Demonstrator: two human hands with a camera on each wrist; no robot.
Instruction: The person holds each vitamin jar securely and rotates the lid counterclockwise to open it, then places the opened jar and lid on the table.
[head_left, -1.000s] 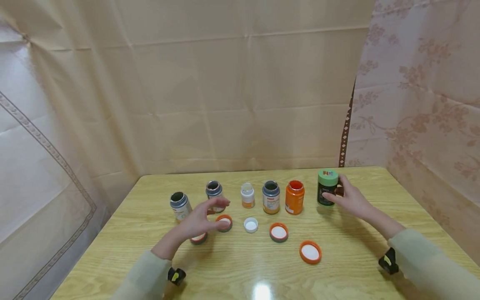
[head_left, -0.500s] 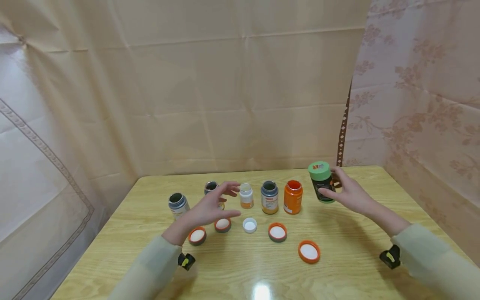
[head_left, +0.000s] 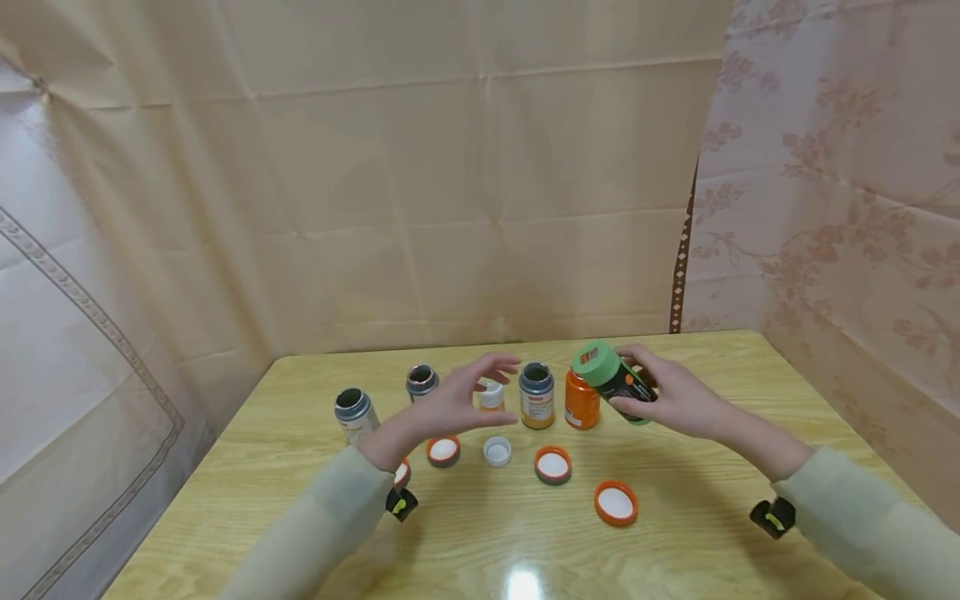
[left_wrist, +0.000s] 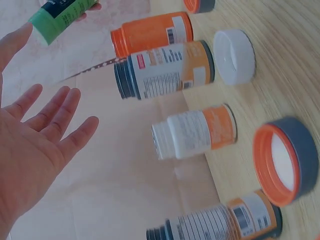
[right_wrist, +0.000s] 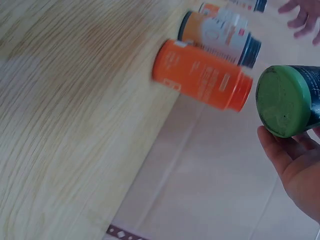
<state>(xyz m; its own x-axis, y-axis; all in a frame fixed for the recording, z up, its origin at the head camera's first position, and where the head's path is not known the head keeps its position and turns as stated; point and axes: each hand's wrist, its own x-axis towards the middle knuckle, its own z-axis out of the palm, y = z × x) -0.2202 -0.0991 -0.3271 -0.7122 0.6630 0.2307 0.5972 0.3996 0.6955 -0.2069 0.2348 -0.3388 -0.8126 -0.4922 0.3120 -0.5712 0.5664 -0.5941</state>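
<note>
My right hand [head_left: 678,402] grips a black bottle with a green lid [head_left: 615,379], held above the table and tilted with its lid toward the left. The bottle's green base [right_wrist: 281,102] faces the right wrist camera. My left hand [head_left: 457,404] hovers over the middle of the row, fingers spread and thumb apart, holding nothing. Behind it a small white bottle [left_wrist: 192,131] stands uncapped, partly hidden in the head view. An uncapped orange bottle [head_left: 582,402] stands just behind the held bottle's lid, and a grey-topped bottle [head_left: 537,398] is to its left.
Two more open grey-topped bottles, one at the far left [head_left: 356,414] and one beside it [head_left: 422,382], stand on the table [head_left: 247,492]. In front lie loose caps, among them a white cap [head_left: 497,451], an orange-rimmed cap [head_left: 552,465] and an orange cap [head_left: 616,503].
My right hand has lifted the green-lidded bottle off the table, moved it left and tipped it. My left hand has moved right, from near the left bottles toward the small white one.
</note>
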